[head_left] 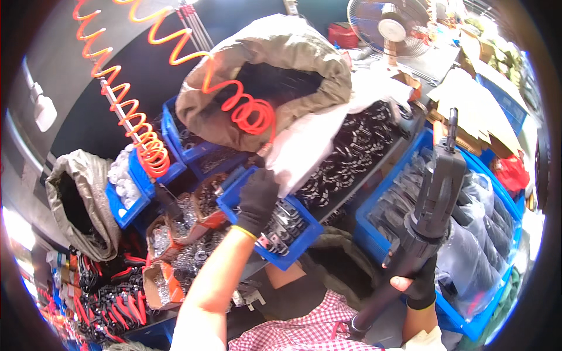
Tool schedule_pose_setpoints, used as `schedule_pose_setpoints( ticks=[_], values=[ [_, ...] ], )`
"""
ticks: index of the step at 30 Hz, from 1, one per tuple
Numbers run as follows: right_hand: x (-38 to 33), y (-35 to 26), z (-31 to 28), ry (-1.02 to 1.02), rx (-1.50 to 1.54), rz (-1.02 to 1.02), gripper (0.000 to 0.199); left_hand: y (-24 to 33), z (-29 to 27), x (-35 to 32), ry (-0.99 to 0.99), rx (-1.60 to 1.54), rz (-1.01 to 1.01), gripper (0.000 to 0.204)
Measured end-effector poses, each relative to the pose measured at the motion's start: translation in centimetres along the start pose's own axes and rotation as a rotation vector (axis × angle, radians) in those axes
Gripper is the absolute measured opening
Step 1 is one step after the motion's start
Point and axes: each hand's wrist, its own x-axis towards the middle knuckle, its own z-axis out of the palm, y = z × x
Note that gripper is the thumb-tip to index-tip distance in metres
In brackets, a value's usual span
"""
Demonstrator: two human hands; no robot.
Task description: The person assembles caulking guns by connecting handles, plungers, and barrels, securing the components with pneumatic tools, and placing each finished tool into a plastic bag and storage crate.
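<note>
My right hand (pixel 422 286), in a dark glove with the thumb tip bare, is wrapped round the thick black tube of a long power tool (pixel 432 205). The tool stands tilted, with its boxy black housing and a thin tip pointing up. My left hand (pixel 257 199), in a black glove, is closed at the far edge of a blue bin (pixel 301 248) of small metal and black parts. Just beyond its fingers, an orange coiled air hose (pixel 254 117) ends at a small dark fitting. What those fingers hold is hidden.
A large blue crate (pixel 366 219) of bagged black parts stands at the right. Many black clips (pixel 351 152) lie beyond my left hand, near an open fabric sack (pixel 196 93). Red-handled parts (pixel 126 307) and cartons of small hardware (pixel 158 286) are at left. A fan (pixel 391 29) stands far back.
</note>
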Motion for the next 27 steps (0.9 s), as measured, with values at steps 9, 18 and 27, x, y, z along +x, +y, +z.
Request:
schedule_pose_setpoints(
  ticks=[9,18,27],
  values=[
    [5.0,0.9,-4.0,-0.065,0.309,-0.071,0.094,-1.1,-3.1,2.8,0.018,0.117,0.106,0.009],
    [2.4,0.4,-5.6,0.017,0.039,0.062,0.075,2.4,-13.1,8.1,-1.065,-1.189,-0.090,0.030],
    [-1.2,5.8,0.2,-0.720,-0.462,-0.142,0.082,8.5,-18.5,10.0,-0.322,-0.784,0.141,0.016]
  ],
)
